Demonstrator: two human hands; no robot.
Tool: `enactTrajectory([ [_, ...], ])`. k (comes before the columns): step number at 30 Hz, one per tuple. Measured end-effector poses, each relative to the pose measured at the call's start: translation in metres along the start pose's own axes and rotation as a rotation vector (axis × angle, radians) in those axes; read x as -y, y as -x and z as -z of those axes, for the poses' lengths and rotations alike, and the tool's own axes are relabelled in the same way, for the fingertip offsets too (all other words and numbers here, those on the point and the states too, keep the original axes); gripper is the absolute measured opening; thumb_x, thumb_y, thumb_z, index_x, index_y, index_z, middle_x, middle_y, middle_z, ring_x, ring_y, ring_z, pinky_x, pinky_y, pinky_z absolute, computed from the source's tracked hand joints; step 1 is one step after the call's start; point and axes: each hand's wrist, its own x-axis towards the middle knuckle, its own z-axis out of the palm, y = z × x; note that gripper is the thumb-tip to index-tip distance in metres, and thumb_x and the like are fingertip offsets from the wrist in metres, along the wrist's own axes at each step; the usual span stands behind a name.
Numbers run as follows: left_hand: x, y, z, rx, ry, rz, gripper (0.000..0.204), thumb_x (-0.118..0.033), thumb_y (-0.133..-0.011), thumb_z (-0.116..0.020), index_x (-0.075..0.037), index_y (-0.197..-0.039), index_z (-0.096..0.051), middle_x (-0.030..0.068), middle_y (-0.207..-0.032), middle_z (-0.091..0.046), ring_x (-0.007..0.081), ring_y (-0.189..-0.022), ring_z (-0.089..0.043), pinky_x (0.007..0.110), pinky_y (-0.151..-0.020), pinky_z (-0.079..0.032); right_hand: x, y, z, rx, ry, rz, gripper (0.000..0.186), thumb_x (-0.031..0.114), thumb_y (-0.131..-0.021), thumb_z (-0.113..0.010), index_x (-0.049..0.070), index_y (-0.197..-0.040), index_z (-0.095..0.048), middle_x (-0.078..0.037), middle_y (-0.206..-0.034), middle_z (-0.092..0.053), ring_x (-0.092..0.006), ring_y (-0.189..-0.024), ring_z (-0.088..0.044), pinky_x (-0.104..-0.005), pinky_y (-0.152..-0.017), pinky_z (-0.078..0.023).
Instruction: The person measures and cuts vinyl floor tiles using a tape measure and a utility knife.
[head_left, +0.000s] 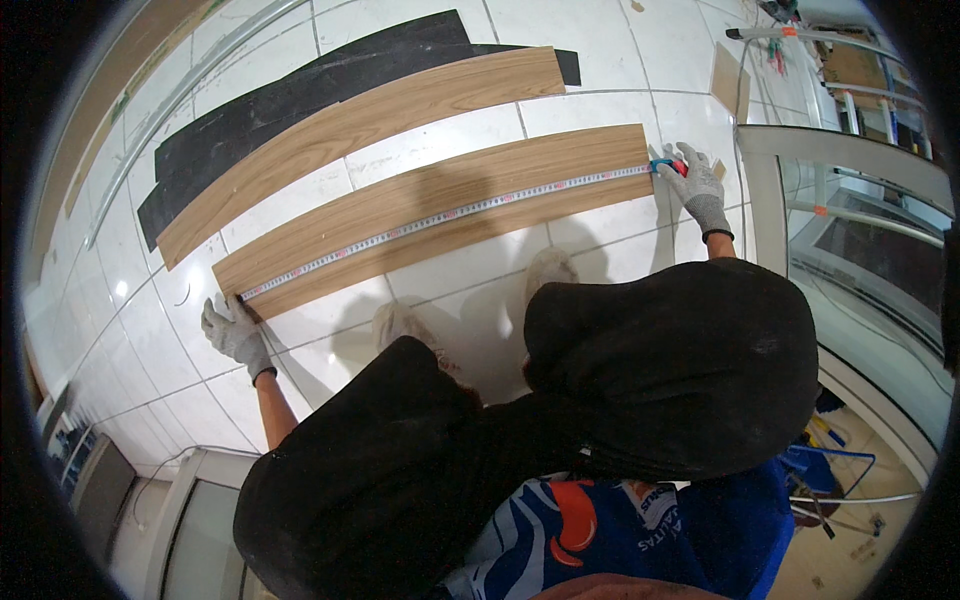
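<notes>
A wood-grain plank (pixel 480 175) lies across the tiled floor in front of my knees, with a white tape (pixel 420 224) pulled out along its length. My left hand (pixel 232 330), in a grey glove, has its fingers closed at the tape's end on the plank's left end. My right hand (pixel 697 188), also gloved, is closed on the blue and red tape measure (pixel 669 166) at the right end. Beyond lie a second wood plank (pixel 380 120) and overlapping black boards (pixel 300 95). My shoes (pixel 400 330) show below the plank.
A metal strip (pixel 180 75) runs along the far left. White-framed glass panels (pixel 762 190) stand at the right and lower left. Metal rails and cardboard (pixel 850 60) are at the upper right, and assorted tools (pixel 830 470) lie on beige floor at the lower right.
</notes>
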Motion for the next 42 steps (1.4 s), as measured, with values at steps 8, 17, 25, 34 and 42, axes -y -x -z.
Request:
enactTrajectory([
  [8,-0.130,0.077,-0.034,0.314,0.129,-0.816,0.050,-0.021,-0.092,-0.070,-0.009,-0.140,-0.060,0.0205,-0.139,-0.058,0.0414,-0.131,-0.052,0.054,-0.112,-0.039,0.058,0.024,0.004,-0.175,-0.123,0.100,0.061,0.056,-0.095,-0.063,0.015,-0.140,-0.056,-0.019,-0.131,-0.061,-0.0360,-0.114,-0.066,-0.0458,-0.092,-0.054],
  [17,-0.274,0.181,-0.079,0.704,0.197,-1.360,0.057,-0.043,-0.104,-0.052,-0.007,-0.149,-0.048,0.0120,-0.159,-0.042,0.0280,-0.150,-0.036,0.048,-0.127,-0.023,0.198,0.123,-0.097,0.394,-0.415,0.238,0.038,0.039,-0.106,-0.043,0.008,-0.122,-0.059,-0.024,-0.107,-0.066,-0.0446,-0.100,-0.064,-0.0515,-0.088,-0.049],
  [25,-0.289,0.184,-0.101,0.691,0.226,-1.346,0.060,-0.043,-0.105,-0.050,-0.003,-0.150,-0.045,0.0144,-0.160,-0.040,0.0277,-0.149,-0.036,0.047,-0.127,-0.022,0.232,0.128,-0.094,0.182,-0.303,0.240,0.034,0.038,-0.106,-0.043,0.008,-0.117,-0.056,-0.024,-0.091,-0.071,-0.0409,-0.095,-0.069,-0.0546,-0.085,-0.052],
  [34,-0.281,0.191,-0.100,0.691,0.290,-1.299,0.059,-0.045,-0.104,-0.054,-0.004,-0.147,-0.050,0.0140,-0.156,-0.046,0.0287,-0.147,-0.039,0.047,-0.126,-0.025,0.251,0.132,-0.073,0.179,-0.108,0.235,0.022,0.029,-0.104,-0.050,0.008,-0.097,-0.055,-0.020,-0.078,-0.071,-0.0368,-0.081,-0.072,-0.0538,-0.073,-0.055],
  [42,-0.283,0.196,-0.103,0.686,0.265,-1.295,0.059,-0.047,-0.105,-0.051,-0.005,-0.147,-0.051,0.0137,-0.155,-0.049,0.0270,-0.147,-0.041,0.046,-0.126,-0.026,0.251,0.125,-0.064,0.199,-0.135,0.252,0.031,0.033,-0.103,-0.051,0.008,-0.094,-0.066,-0.020,-0.080,-0.071,-0.0389,-0.082,-0.072,-0.0514,-0.077,-0.056],
])
